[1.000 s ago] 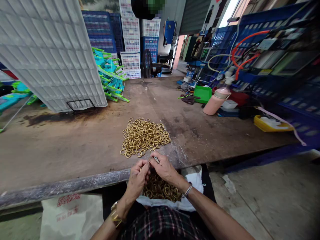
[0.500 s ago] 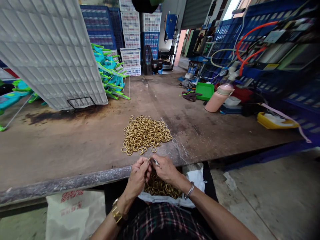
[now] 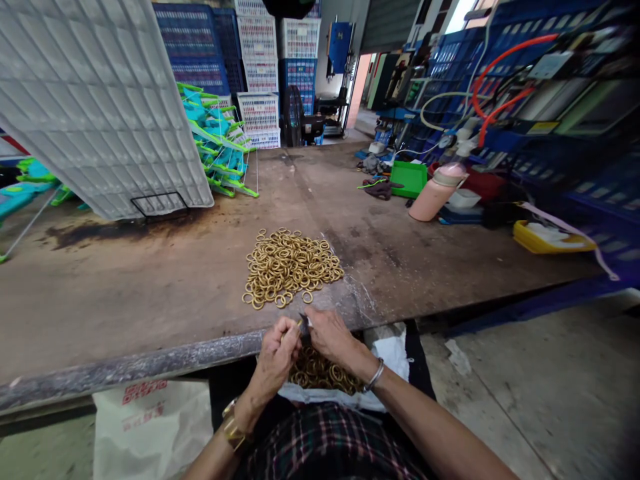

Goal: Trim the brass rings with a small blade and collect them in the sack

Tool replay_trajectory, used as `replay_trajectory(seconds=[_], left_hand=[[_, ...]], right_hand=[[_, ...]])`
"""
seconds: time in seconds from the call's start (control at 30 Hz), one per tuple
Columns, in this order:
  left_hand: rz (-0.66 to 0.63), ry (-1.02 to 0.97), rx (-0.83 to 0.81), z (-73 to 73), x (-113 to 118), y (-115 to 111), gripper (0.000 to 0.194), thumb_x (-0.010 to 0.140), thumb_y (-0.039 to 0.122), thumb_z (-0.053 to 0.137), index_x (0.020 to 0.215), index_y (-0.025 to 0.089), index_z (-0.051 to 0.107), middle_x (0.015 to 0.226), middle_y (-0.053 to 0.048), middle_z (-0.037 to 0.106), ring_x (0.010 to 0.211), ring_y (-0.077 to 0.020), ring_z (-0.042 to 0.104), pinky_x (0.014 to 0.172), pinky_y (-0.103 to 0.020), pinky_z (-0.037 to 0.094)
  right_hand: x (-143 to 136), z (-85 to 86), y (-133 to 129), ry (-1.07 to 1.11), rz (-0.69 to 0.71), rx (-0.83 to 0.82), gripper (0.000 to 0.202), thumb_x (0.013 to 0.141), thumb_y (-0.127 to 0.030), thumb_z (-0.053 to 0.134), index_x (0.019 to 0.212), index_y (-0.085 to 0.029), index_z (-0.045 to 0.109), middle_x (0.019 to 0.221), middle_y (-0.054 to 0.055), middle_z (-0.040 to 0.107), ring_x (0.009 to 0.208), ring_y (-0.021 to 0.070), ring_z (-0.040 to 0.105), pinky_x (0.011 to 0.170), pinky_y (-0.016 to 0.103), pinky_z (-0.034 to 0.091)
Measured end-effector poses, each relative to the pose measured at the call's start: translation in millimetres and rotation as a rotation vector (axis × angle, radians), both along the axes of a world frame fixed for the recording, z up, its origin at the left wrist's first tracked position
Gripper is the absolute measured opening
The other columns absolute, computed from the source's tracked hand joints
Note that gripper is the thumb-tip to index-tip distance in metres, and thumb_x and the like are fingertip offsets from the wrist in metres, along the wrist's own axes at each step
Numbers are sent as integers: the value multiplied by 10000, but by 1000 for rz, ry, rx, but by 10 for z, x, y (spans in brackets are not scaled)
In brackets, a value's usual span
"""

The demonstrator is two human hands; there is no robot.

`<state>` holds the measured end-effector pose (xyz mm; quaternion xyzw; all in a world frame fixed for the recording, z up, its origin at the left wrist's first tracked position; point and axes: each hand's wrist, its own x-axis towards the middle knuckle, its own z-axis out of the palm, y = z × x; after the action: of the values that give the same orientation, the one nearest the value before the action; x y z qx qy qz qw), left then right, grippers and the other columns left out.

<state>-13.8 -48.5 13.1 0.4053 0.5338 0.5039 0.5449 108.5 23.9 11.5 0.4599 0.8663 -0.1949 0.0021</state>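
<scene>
Both hands meet just in front of the table edge. My left hand [image 3: 281, 347] is closed in a pinch on a brass ring [image 3: 299, 323], of which only a bit shows. Opposite it, my right hand [image 3: 331, 337] is closed around a small tool with a dark pointed tip [image 3: 303, 317]; most of it is hidden by the fingers, and its kind cannot be made out. Below the hands, a white bag [image 3: 393, 350] on the lap holds many darker rings [image 3: 325, 373]. Beyond them, a pile of brass rings [image 3: 293, 267] lies on the table.
The wooden table [image 3: 150, 287] carries a tall white ribbed panel [image 3: 110, 113] and green-and-turquoise frames [image 3: 217, 143] at left. At right stand a pink bottle [image 3: 435, 195], a green tray [image 3: 409, 179] and a yellow tray [image 3: 550, 243]. A printed bag [image 3: 155, 427] hangs below the edge.
My hands have drawn slightly apart at the fingertips, so the dark tip and the ring's edge show more. The ring pile looks unchanged; the view has shifted a little.
</scene>
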Motion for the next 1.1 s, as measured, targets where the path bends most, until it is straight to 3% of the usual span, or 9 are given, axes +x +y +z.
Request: replay_trajectory(seconds=[0.17,0.3,0.53,0.67,0.8,1.1], left_hand=[[-68,-280,-93,57,64,-90,317,798,468,507,668,180,471,516,55,446,387,-51,341,364,-176,261],[34,-512,-197,-39,28,-57,290,791,432,540,693,163,492,630,20,531,413,-37,363,352,-157,240],[86,-766,-272,-74,-57,30,246,690,304,678,850,179,539,666,13,570,467,-55,459,369,-146,281],[151,-874,-338,-65,-102,85,246,607,245,737,723,129,554,682,-24,592,540,-77,529,375,-134,304],[204,-819,-333,-80,-105,128,262,599,246,747,677,138,521,683,-19,596,567,-94,557,375,-136,330],[192,-385,-168,-90,11,158,341,656,457,669,738,163,517,540,66,475,416,-46,397,333,-136,249]], right_hand=[[11,-56,159,-52,-204,119,235,835,-140,366,1027,-156,501,851,93,655,752,180,613,602,255,335],[-62,-121,235,-69,-331,148,233,890,-318,370,1039,-171,471,871,96,651,790,206,620,628,273,359],[-136,-133,279,-43,-316,166,191,863,-207,391,1029,-163,475,904,98,636,804,186,606,632,266,342],[-60,-129,264,63,-259,196,176,828,-154,399,967,-167,506,850,76,638,733,170,589,597,259,311],[11,-154,209,261,-218,172,170,790,-117,406,907,-166,519,832,62,624,699,154,550,609,250,313],[16,-85,-3,582,-23,101,152,761,-107,432,867,-182,512,707,10,561,648,135,490,605,228,335]])
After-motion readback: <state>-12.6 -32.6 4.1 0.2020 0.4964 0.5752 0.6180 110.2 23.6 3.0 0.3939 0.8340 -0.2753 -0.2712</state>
